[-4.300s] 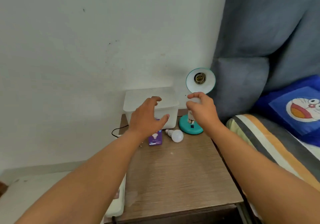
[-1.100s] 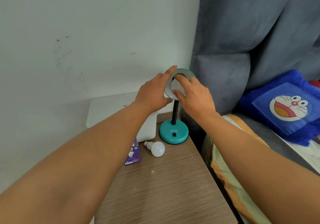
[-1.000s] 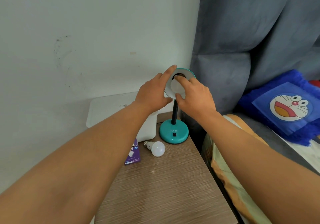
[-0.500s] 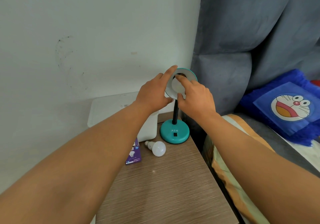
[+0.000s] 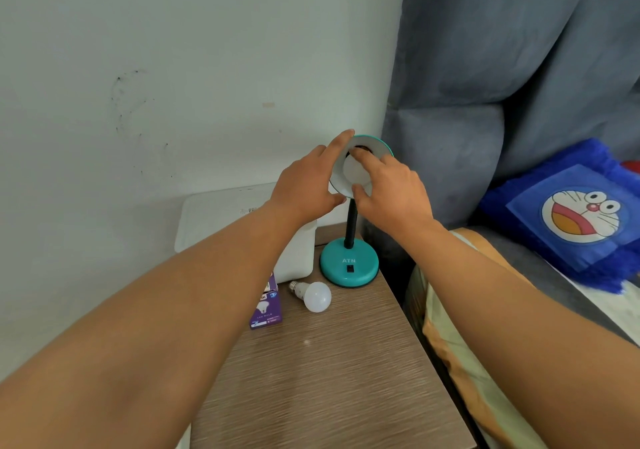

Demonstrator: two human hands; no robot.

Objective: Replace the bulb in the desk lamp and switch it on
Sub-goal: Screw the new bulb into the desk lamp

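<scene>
A teal desk lamp with a round base and a black bendy neck (image 5: 349, 263) stands at the back of the brown wooden table (image 5: 332, 379), near its right edge. Its round teal shade with a white inside (image 5: 375, 147) faces the camera. The left hand (image 5: 306, 187) holds the shade's rim at about 9 o'clock, with the pointer finger up along the edge. The right hand (image 5: 391, 192) has its finger and thumb closed on the white round bulb (image 5: 353, 171) sitting inside the shade.

From the lamp's base, at about 8 o'clock, another white bulb with a metal screw end (image 5: 313, 295) lies on its side on the table. Just left of it lies a small purple bulb box (image 5: 266, 310). At 10 o'clock from the base stands a white plastic box with a lid (image 5: 242, 220), close to the wall. At 3 o'clock lies a blue cartoon cat pillow (image 5: 575, 220) on a grey bed.
</scene>
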